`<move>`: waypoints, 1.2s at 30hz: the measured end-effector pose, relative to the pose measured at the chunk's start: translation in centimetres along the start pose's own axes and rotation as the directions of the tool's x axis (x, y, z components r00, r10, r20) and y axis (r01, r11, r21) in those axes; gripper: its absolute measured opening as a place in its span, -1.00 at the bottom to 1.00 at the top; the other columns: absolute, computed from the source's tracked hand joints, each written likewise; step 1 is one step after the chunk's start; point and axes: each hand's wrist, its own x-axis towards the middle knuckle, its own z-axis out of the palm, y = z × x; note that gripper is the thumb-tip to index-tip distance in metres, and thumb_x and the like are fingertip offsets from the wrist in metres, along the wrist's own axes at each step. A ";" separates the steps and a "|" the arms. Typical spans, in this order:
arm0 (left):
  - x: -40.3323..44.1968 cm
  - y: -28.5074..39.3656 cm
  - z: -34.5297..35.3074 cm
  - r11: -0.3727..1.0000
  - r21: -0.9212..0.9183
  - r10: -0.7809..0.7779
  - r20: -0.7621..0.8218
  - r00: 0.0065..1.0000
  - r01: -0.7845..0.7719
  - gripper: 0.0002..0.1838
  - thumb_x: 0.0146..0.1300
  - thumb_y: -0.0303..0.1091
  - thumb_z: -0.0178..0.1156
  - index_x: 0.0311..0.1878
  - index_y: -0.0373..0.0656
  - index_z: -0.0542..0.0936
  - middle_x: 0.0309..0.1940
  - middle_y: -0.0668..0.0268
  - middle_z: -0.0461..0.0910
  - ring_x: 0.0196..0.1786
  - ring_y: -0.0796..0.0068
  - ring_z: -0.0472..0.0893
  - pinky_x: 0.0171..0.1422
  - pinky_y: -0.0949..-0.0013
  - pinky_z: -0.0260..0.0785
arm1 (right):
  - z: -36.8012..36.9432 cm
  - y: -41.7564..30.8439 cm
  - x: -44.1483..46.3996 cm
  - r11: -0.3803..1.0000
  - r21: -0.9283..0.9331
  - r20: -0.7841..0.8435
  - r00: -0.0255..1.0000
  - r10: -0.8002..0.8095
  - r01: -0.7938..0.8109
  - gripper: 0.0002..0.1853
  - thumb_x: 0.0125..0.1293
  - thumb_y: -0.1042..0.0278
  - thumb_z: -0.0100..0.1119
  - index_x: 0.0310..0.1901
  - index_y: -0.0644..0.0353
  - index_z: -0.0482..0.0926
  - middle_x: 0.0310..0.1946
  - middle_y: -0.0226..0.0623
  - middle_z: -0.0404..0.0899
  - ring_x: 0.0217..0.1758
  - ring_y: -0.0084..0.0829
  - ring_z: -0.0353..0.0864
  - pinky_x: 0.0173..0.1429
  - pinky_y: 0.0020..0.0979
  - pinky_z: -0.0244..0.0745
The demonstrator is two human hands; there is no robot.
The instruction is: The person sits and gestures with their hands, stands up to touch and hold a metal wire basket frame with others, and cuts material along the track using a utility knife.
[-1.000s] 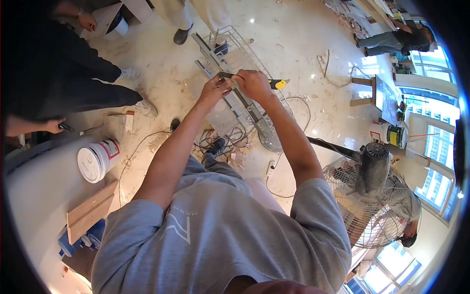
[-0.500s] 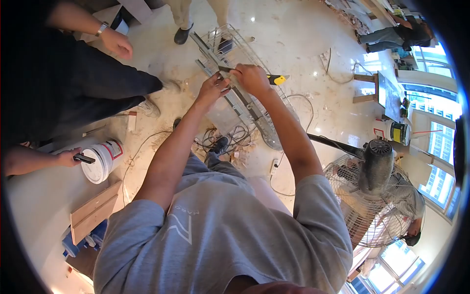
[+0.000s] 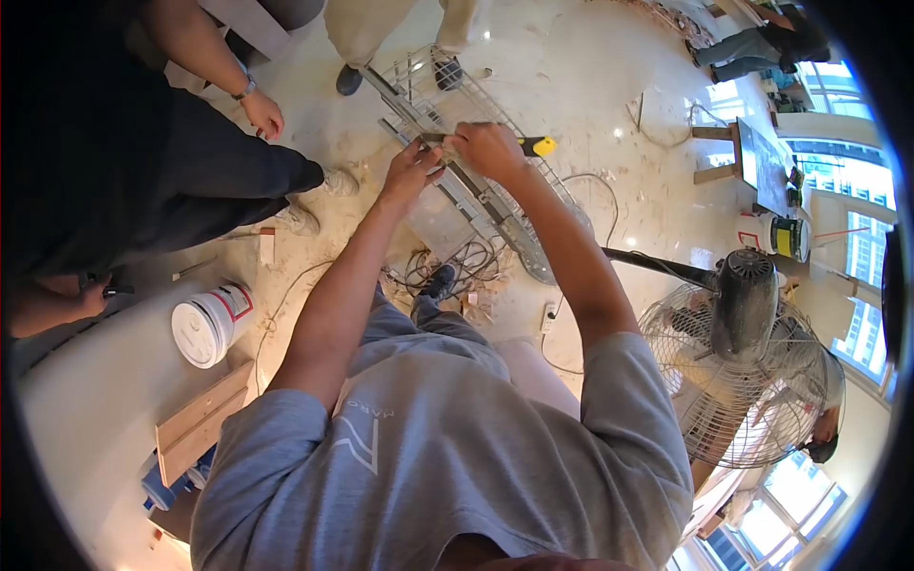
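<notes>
My right hand [image 3: 487,149] is closed around a black-and-yellow utility knife [image 3: 540,146], whose yellow end sticks out to the right. My left hand [image 3: 410,173] is beside it, with its fingers bent together. Between the hands is a small dark piece [image 3: 433,139], too small to name; my left fingertips are at it. Below both hands run long grey metal rails [image 3: 395,97] along a wire basket [image 3: 495,107]. Whether my left fingers also touch the rails I cannot tell.
A pedestal fan [image 3: 745,314] stands at my right. To the left are a white bucket [image 3: 202,333], a wooden board [image 3: 202,419] and a person in dark trousers [image 3: 238,167]. Cables [image 3: 466,262] lie by my feet. Another person's legs [image 3: 367,33] stand beyond the basket.
My hands have stayed nearly in place, close together. The person on the left has shifted their arm and leg, and the view has moved slightly.
</notes>
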 end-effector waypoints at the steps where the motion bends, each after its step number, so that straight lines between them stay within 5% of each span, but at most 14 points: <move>1: 0.0 -0.1 -0.1 1.000 -0.016 -0.004 0.002 1.000 0.004 -0.54 0.39 -0.30 0.19 0.29 -0.16 0.37 -0.09 0.35 0.47 0.01 0.49 0.53 0.21 0.36 0.50 | 0.2 0.0 0.2 1.000 0.016 -0.006 1.000 0.012 -0.012 -0.65 0.36 -0.02 0.07 -0.32 0.11 0.59 -0.46 -0.13 0.66 -0.32 -0.05 0.66 -0.21 -0.08 0.52; 6: 0.6 -0.5 -0.8 0.999 -0.037 -0.017 0.027 0.999 0.018 -0.47 0.35 -0.30 0.24 0.33 -0.18 0.33 -0.02 0.33 0.49 0.08 0.46 0.51 0.21 0.34 0.49 | 0.3 -0.2 -1.5 0.998 0.059 -0.063 0.998 -0.002 0.006 -0.69 0.33 0.04 0.16 -0.35 0.13 0.58 -0.47 -0.07 0.63 -0.37 0.01 0.62 -0.27 -0.06 0.49; 9: 0.2 0.1 -0.6 0.999 0.009 -0.054 0.005 0.999 0.054 -0.37 0.36 -0.24 0.24 0.40 -0.20 0.25 0.06 0.30 0.51 0.11 0.43 0.50 0.25 0.28 0.43 | -0.7 0.2 -2.6 0.963 0.219 -0.090 0.979 0.182 -0.159 -0.64 0.35 0.02 0.11 -0.35 0.20 0.59 -0.45 0.01 0.62 -0.31 0.06 0.62 -0.22 -0.03 0.49; 13: -1.6 0.3 -1.1 0.946 0.311 0.158 -0.212 0.964 -0.087 -0.30 0.28 -0.23 0.32 0.41 -0.18 0.27 0.18 0.16 0.41 0.16 0.32 0.47 0.23 0.21 0.41 | -2.8 0.4 -6.1 0.889 0.344 -0.181 0.907 0.380 -0.303 -0.67 0.35 0.10 0.15 -0.37 0.24 0.59 -0.50 0.07 0.58 -0.35 0.12 0.58 -0.27 -0.02 0.46; 15: -2.7 0.5 -0.6 0.699 0.666 0.479 -0.165 0.862 -0.261 -0.32 0.25 -0.21 0.33 0.39 -0.18 0.33 0.21 0.11 0.39 0.19 0.23 0.45 0.25 0.17 0.36 | -3.6 -0.1 -8.3 0.850 0.373 -0.164 0.875 0.456 -0.373 -0.69 0.36 0.15 0.15 -0.38 0.25 0.60 -0.51 0.09 0.57 -0.37 0.14 0.57 -0.29 -0.03 0.45; 17: -3.0 1.8 0.6 0.269 0.884 0.641 0.133 0.756 -0.383 -0.37 0.22 -0.19 0.34 0.33 -0.11 0.42 0.20 0.09 0.39 0.22 0.14 0.40 0.28 0.13 0.30 | -3.9 -0.4 -10.3 0.791 0.450 -0.141 0.841 0.522 -0.415 -0.70 0.37 0.17 0.13 -0.35 0.27 0.60 -0.52 0.08 0.56 -0.40 0.12 0.57 -0.31 -0.08 0.45; 18: -3.1 2.2 1.0 0.025 0.909 0.661 0.297 0.689 -0.416 -0.40 0.20 -0.17 0.34 0.31 -0.08 0.47 0.20 0.08 0.39 0.24 0.10 0.38 0.29 0.10 0.26 | -4.1 -0.7 -11.3 0.760 0.484 -0.126 0.824 0.552 -0.434 -0.70 0.37 0.18 0.12 -0.34 0.27 0.60 -0.53 0.08 0.56 -0.41 0.11 0.57 -0.32 -0.10 0.45; 21: -2.7 2.3 1.4 -0.257 0.907 0.621 0.420 0.662 -0.335 -0.48 0.18 -0.16 0.34 0.23 0.04 0.55 0.20 0.10 0.39 0.26 0.05 0.34 0.29 0.07 0.21 | -3.9 -1.6 -14.2 0.657 0.599 -0.148 0.744 0.652 -0.457 -0.71 0.39 0.20 0.11 -0.29 0.30 0.59 -0.60 -0.04 0.56 -0.52 -0.11 0.58 -0.38 -0.23 0.43; 25: -3.0 2.1 1.5 -0.319 0.850 0.607 0.523 0.599 -0.420 -0.56 0.18 -0.20 0.32 0.16 0.09 0.60 0.17 0.18 0.43 0.23 0.11 0.37 0.26 0.08 0.23 | -4.6 -2.1 -19.0 0.432 0.811 -0.051 0.687 0.725 -0.395 -0.67 0.52 0.19 -0.04 -0.17 0.32 0.59 -0.62 -0.47 0.45 -0.57 -0.66 0.37 -0.45 -0.55 0.26; 29: -2.9 2.1 0.9 -0.288 0.832 0.607 0.542 0.582 -0.475 -0.65 0.15 -0.26 0.33 0.05 0.08 0.67 0.10 0.23 0.49 0.18 0.15 0.41 0.23 0.13 0.27 | -6.7 -3.0 -23.1 0.228 0.908 0.046 0.625 0.779 -0.351 -0.63 0.52 0.12 -0.03 -0.06 0.33 0.55 -0.59 -0.47 0.45 -0.53 -0.65 0.34 -0.37 -0.58 0.27; 32: -2.1 1.9 0.3 -0.302 0.767 0.601 0.614 0.511 -0.566 -0.75 0.12 -0.35 0.30 -0.09 0.06 0.72 -0.01 0.25 0.56 0.09 0.18 0.48 0.21 0.13 0.30 | -8.3 -3.5 -25.3 0.075 0.995 -0.025 0.591 0.806 -0.060 -0.59 0.53 0.10 -0.05 0.02 0.37 0.50 -0.57 -0.45 0.44 -0.51 -0.62 0.35 -0.36 -0.58 0.28; 34: -0.3 -0.1 -2.1 -0.326 0.671 0.640 0.675 0.367 -0.666 -0.75 0.06 -0.48 0.20 -0.18 -0.06 0.72 -0.14 0.20 0.61 0.02 0.16 0.53 0.21 0.09 0.31 | -11.3 -4.8 -26.0 0.218 0.975 -0.169 0.491 0.854 -0.044 -0.56 0.54 0.10 -0.08 0.12 0.39 0.42 -0.56 -0.42 0.42 -0.49 -0.58 0.39 -0.32 -0.52 0.34; 35: -0.8 0.8 -1.4 -0.348 0.636 0.579 0.724 0.375 -0.689 -0.76 0.05 -0.50 0.20 -0.20 -0.11 0.73 -0.20 0.19 0.64 0.00 0.13 0.55 0.23 0.10 0.33 | -12.2 -5.0 -26.7 0.209 0.974 -0.225 0.452 0.863 0.086 -0.55 0.53 0.10 -0.06 0.18 0.36 0.38 -0.56 -0.41 0.40 -0.48 -0.55 0.39 -0.30 -0.49 0.36; 36: -0.8 0.2 -1.6 -0.146 0.694 0.593 0.632 0.499 -0.705 -0.79 0.05 -0.51 0.23 -0.23 -0.15 0.73 -0.23 0.17 0.66 -0.03 0.11 0.57 0.24 0.11 0.34 | -13.8 -5.7 -27.2 0.205 0.947 -0.296 0.418 0.859 0.249 -0.54 0.52 0.09 -0.04 0.22 0.31 0.36 -0.55 -0.39 0.39 -0.48 -0.51 0.39 -0.27 -0.45 0.38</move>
